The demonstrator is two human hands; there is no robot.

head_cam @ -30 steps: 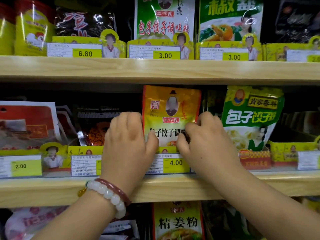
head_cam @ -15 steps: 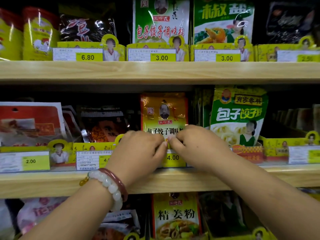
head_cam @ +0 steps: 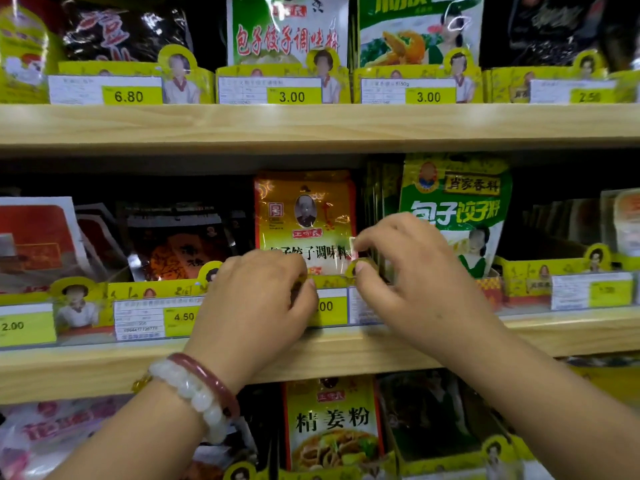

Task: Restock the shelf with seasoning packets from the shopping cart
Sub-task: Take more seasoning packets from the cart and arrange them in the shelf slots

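A person's two hands work at the front of the middle shelf (head_cam: 346,351) of a wooden store rack, where a yellow seasoning packet (head_cam: 304,216) stands upright behind a low yellow display tray (head_cam: 329,281). The right hand (head_cam: 412,275) pinches the packet's lower right edge between thumb and forefinger, the remaining fingers curled above it. The left hand (head_cam: 259,299), with fingers bent and thumb pressed near the tray's front, covers part of a price label (head_cam: 329,306) on which only "00" can be read; whether it actually grips the tray or the packet cannot be told. The two hands are close together without touching. A white bead bracelet (head_cam: 194,396) and a dark red bangle (head_cam: 207,375) circle the left wrist. Just right of the yellow packet stands a green packet (head_cam: 460,202), and to its left lie dark packets (head_cam: 180,244) behind a label reading 4.50 (head_cam: 183,317). On the upper shelf (head_cam: 311,126), labels show 6.80 (head_cam: 129,96) and 3.00 (head_cam: 291,97) beneath further seasoning bags. Below the middle shelf, another yellow packet (head_cam: 332,424), with a noodle picture, faces outward.
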